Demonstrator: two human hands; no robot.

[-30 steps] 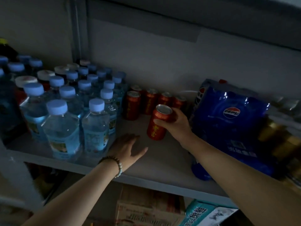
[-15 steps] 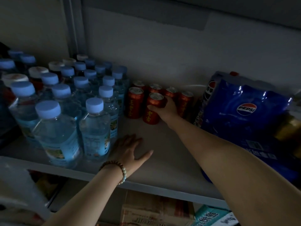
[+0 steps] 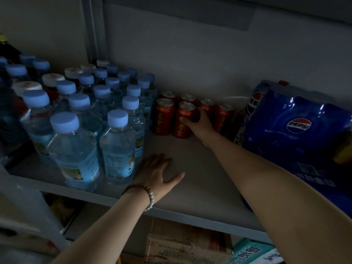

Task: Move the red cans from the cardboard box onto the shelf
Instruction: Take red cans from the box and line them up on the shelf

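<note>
1. Your right hand (image 3: pixel 199 123) grips a red can (image 3: pixel 182 128): the thumb lies across its front and the fingers curl round its right side. The can stands upright on the shelf (image 3: pixel 200 180), in the front row of the cans.
2. A second can (image 3: pixel 164 117) stands just to its left; I cannot tell whether they touch. Behind these two, four more cans (image 3: pixel 222 116) stand in a row near the back wall.
3. Your left hand (image 3: pixel 160 170) lies flat on the shelf near its front edge, with straight, spread fingers, and holds nothing. There is a bracelet (image 3: pixel 149 196) on this wrist.
4. Left of the cans, many water bottles (image 3: pixel 118 141) with blue caps stand close together; the nearest one is just beside your left hand.
5. Right of the cans lies a blue Pepsi pack (image 3: pixel 297 134).
6. Under the shelf, part of a cardboard box (image 3: pixel 188 244) shows; what is inside is hidden.
</note>
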